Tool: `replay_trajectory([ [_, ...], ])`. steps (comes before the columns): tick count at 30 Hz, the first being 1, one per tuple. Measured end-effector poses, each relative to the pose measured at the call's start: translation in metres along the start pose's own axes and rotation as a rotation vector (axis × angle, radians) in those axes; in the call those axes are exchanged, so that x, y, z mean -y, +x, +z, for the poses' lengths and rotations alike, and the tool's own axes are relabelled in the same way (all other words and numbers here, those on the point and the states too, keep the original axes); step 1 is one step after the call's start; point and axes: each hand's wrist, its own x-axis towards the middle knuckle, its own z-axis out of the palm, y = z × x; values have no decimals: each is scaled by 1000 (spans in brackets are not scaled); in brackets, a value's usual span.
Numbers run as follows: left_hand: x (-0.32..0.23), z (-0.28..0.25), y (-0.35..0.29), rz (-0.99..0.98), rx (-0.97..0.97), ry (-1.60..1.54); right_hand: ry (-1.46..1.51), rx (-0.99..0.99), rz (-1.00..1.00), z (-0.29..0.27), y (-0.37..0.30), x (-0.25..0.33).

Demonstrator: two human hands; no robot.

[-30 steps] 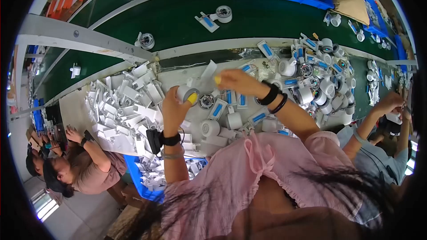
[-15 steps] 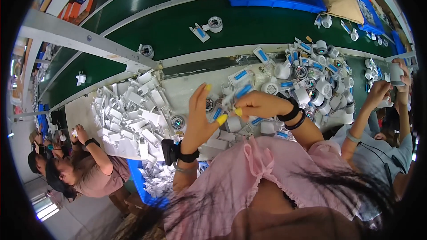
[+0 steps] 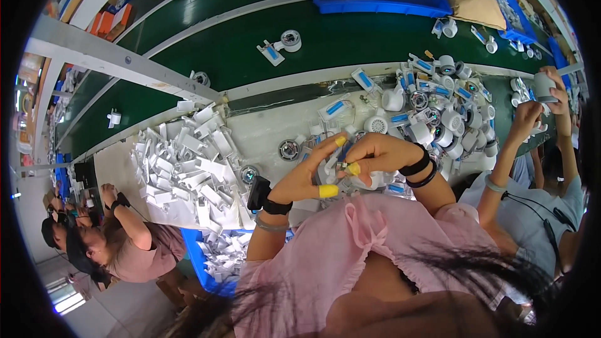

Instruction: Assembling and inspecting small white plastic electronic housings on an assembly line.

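Note:
My right hand point(image 3: 383, 155), a yellow cover on its thumb, pinches a small pale plastic part point(image 3: 341, 166) with a metallic bit at its end. A blue strip shows beside it, and the fingers hide much of the part. My left hand point(image 3: 307, 175) is at the part's left side, thumb and forefinger spread apart and both yellow-tipped. Whether its forefinger touches the part, I cannot tell. Below and behind the hands lie white housings, among them a round one with a grille point(image 3: 376, 125) and a flat one with a blue cell point(image 3: 336, 108).
White plastic pieces point(image 3: 188, 162) are heaped at left, above a blue bin point(image 3: 199, 263) of similar pieces. Round white units point(image 3: 447, 119) pile up at right. Beyond runs a green conveyor point(image 3: 231, 43) with a blue tray point(image 3: 375, 6). A co-worker's hands point(image 3: 544, 97) hold a white cylinder at right.
My left hand has turned and moved right, its forefinger coming close to the part in my right hand. My right hand has shifted slightly right and down, still pinching.

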Motion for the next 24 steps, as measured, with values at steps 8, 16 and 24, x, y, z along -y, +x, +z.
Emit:
replay_trajectory([
  [8, 0, 21, 3, 1, -343, 101, 302, -34, -121, -2, 1, -5],
  [16, -30, 21, -5, -179, -460, -225, -846, -446, -155, 7, 2, -5],
  [24, -18, 29, 13, -194, -720, -499, -1057, -999, -527, 24, 14, -33],
])
